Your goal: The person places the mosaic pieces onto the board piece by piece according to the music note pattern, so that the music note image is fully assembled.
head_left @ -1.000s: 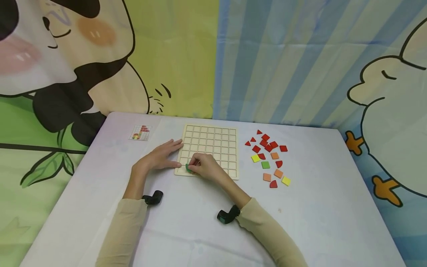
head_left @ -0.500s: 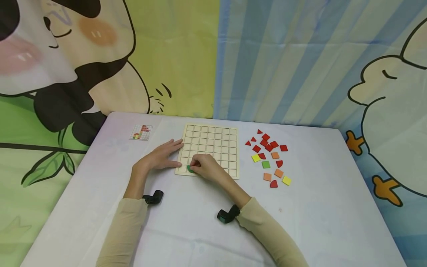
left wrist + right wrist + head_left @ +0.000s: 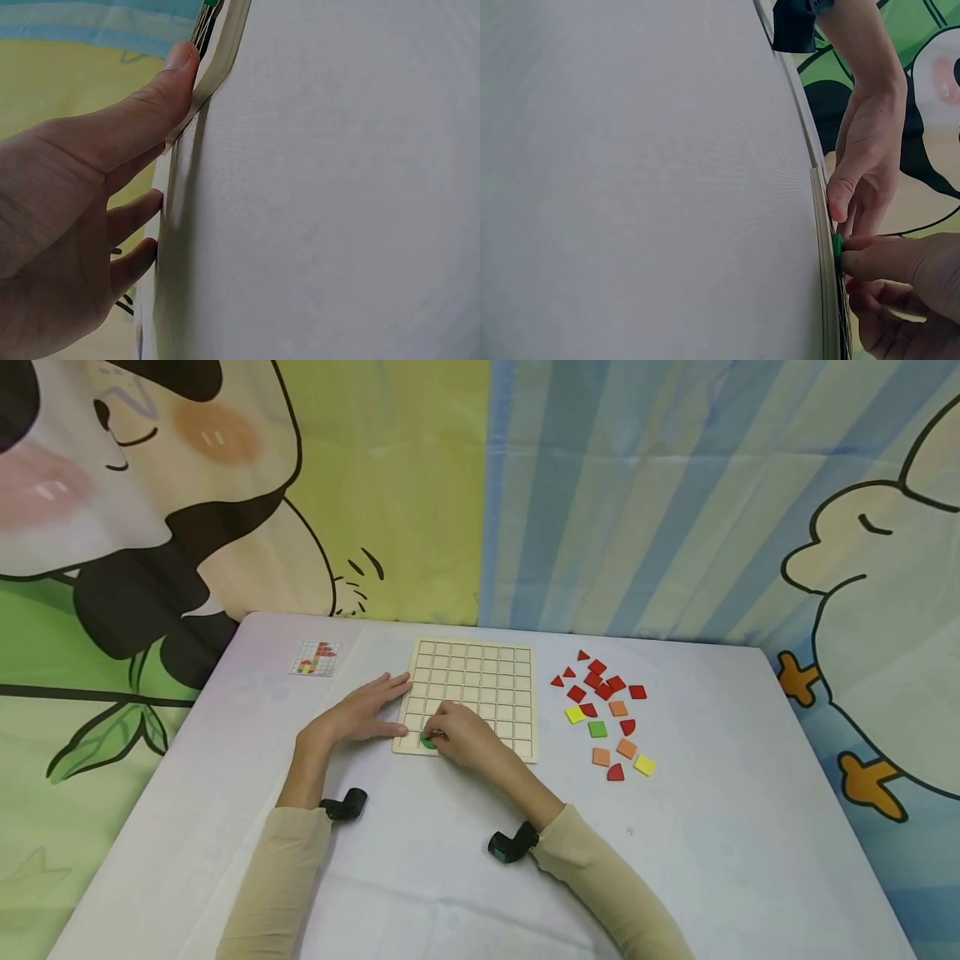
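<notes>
A pale wooden grid board [image 3: 474,677] lies on the white table. Its near-left corner has a small green tile [image 3: 427,742] with a rounded edge, partly covered by fingers. My right hand [image 3: 467,737] pinches that tile between thumb and fingers, low over the board's front row. In the right wrist view, the green tile [image 3: 837,244] shows at the thumb tip, right at the board's face. My left hand [image 3: 362,710] rests along the board's left edge with fingers spread. The left wrist view shows its thumb [image 3: 180,58] on the corner and other fingertips against the side.
Right of the board lie loose tiles: several red squares [image 3: 593,680], red triangles [image 3: 569,672], red quarter-circles [image 3: 616,772], orange squares [image 3: 601,757], yellow squares [image 3: 643,766] and a green square [image 3: 597,729]. A small printed pattern card [image 3: 316,658] lies at the back left.
The green tile has shifted slightly right and turned within the corner area, and more of its rounded edge shows. My right fingers have re-angled over it. The left hand has stayed in place.
</notes>
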A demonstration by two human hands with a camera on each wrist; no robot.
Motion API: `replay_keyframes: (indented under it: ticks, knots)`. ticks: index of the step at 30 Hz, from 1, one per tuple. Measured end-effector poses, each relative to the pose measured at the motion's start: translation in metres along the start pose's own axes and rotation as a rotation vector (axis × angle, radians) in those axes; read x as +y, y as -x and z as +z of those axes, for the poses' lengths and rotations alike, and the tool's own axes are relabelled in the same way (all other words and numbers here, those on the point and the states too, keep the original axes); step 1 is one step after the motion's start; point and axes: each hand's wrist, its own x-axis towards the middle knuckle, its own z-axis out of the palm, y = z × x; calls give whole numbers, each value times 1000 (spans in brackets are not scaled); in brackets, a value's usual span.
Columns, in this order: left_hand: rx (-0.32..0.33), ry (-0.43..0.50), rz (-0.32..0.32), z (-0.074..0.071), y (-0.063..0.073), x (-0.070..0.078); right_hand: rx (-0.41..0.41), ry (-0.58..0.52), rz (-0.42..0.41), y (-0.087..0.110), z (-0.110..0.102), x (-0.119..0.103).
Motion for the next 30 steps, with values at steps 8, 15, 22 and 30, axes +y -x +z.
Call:
replay_keyframes:
  ticks: [8,15,22,30]
  knots:
    - [2,2,6,2,0,-2,-13,44,-103,2,-2,-1]
    - [3,3,-1,1,0,-1,-7,53,-73,1,0,0]
    - [3,7,-3,0,0,2,-27,109,-76,1,1,-2]
    - [4,5,2,0,0,1,-9,130,-121,3,0,-4]
